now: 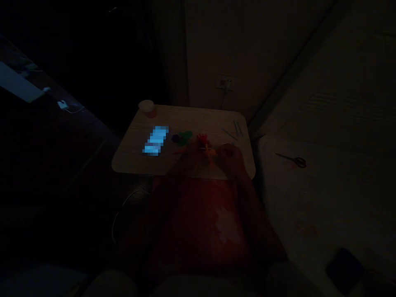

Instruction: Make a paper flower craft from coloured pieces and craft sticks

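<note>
In dim light, my left hand (194,153) is closed at the near side of a small table, with its fingers at an orange, flower-like piece (211,152). My right hand (231,157) is closed on the piece's other side; what it pinches is too dark to see. A red spiky piece (202,137) lies just beyond my left fingers. Farther left are green rounded pieces (185,135) and a dark purple lump (175,138). A thin reddish stick (177,153) pokes out beside my left hand.
A phone with a lit, blurred screen (156,140) and a pale cup (147,109) occupy the tabletop's left (130,159). Several thin greenish sticks (236,128) lie at the far right. Scissors (292,159) rest on a pale surface to the right. A wall socket (225,82) is behind.
</note>
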Motion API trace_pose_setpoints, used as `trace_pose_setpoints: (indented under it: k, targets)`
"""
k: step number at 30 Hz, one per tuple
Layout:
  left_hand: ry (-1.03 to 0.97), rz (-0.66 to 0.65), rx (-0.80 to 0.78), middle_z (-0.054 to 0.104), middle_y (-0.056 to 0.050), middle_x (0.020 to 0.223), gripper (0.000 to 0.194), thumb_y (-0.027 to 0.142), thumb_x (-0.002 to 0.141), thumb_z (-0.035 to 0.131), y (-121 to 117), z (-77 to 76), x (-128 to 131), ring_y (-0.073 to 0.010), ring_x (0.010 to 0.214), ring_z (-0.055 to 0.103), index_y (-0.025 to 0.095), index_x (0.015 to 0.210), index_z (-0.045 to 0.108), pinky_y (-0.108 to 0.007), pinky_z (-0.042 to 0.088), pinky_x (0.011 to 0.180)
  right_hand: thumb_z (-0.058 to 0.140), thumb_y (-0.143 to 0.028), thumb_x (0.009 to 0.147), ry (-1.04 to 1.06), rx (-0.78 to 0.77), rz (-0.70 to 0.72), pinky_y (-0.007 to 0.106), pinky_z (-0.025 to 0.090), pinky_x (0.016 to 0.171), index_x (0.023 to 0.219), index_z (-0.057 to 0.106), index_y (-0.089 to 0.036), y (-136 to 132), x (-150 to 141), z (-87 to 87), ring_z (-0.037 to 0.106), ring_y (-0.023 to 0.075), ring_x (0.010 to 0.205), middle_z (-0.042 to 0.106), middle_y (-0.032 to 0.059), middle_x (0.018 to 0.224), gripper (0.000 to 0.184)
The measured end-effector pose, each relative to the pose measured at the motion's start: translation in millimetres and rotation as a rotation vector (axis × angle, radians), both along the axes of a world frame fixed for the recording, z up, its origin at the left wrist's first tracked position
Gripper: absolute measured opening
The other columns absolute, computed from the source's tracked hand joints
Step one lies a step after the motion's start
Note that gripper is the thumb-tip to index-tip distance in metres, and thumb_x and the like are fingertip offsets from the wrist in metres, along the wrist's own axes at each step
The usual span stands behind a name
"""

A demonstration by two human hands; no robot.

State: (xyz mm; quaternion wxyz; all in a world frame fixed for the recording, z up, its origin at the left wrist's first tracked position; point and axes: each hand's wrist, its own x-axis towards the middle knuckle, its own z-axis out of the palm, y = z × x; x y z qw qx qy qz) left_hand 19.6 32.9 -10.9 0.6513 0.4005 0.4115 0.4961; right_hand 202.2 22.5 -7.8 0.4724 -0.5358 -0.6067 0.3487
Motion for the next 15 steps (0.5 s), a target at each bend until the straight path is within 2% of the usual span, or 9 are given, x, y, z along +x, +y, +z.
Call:
trace_pose_setpoints:
  k: [2, 6, 10, 13, 15]
  targets:
    - [0.150, 0.004, 0.051, 0.073, -0.006, 0.098, 0.036, 0.012, 0.060, 0.081, 9.4, -5.1, -0.6, -0.0187, 0.087, 0.069, 0.015, 0.095, 0.071, -0.029, 0.054, 0.076, 0.065, -0.039, 0.079, -0.036, -0.033, -0.082, 0.029, 0.039, 0.061, 0.071, 0.069, -0.018, 1.7, 5.7, -2.9, 0.052, 0.0154, 0.064, 0.062, 0.0017, 0.068, 0.023]
    - [0.387, 0.024, 0.133, 0.069, -0.002, 0.082, 0.043, 0.009, 0.065, 0.071, 20.8, -14.7, -2.2, -0.0173, 0.071, 0.063, 0.016, 0.107, 0.070, -0.029, 0.050, 0.069, 0.063, -0.042, 0.082, -0.210, -0.060, -0.152, 0.028, 0.034, 0.056, 0.068, 0.069, -0.017, 2.2, 14.4, -8.1, 0.051, 0.0157, 0.059, 0.061, 0.0023, 0.062, 0.030]
    - [0.632, 0.088, 0.213, 0.066, -0.002, 0.078, 0.043, 0.011, 0.071, 0.068, 16.7, -15.5, -1.8, -0.0200, 0.072, 0.062, 0.017, 0.114, 0.066, -0.031, 0.049, 0.071, 0.063, -0.044, 0.082, -0.375, -0.121, -0.182, 0.028, 0.031, 0.053, 0.072, 0.074, -0.017, 0.8, 18.0, -9.9, 0.054, 0.0171, 0.057, 0.065, 0.0053, 0.064, 0.030]
    - [0.912, 0.134, 0.309, 0.067, -0.007, 0.090, 0.034, 0.011, 0.079, 0.061, 6.4, -8.4, -0.5, -0.0232, 0.085, 0.064, 0.017, 0.112, 0.064, -0.035, 0.050, 0.082, 0.064, -0.044, 0.082, -0.486, -0.188, -0.191, 0.028, 0.033, 0.055, 0.079, 0.078, -0.018, -1.1, 17.7, -5.9, 0.060, 0.0194, 0.063, 0.071, 0.0080, 0.071, 0.029]
    - [1.138, 0.103, 0.410, 0.067, -0.012, 0.111, 0.031, 0.013, 0.085, 0.057, -2.6, -0.6, -0.1, -0.0256, 0.103, 0.063, 0.017, 0.115, 0.062, -0.038, 0.049, 0.093, 0.065, -0.044, 0.082, -0.537, -0.237, -0.191, 0.028, 0.036, 0.057, 0.082, 0.079, -0.019, -2.8, 16.6, -1.1, 0.064, 0.0206, 0.068, 0.074, 0.0084, 0.076, 0.029]
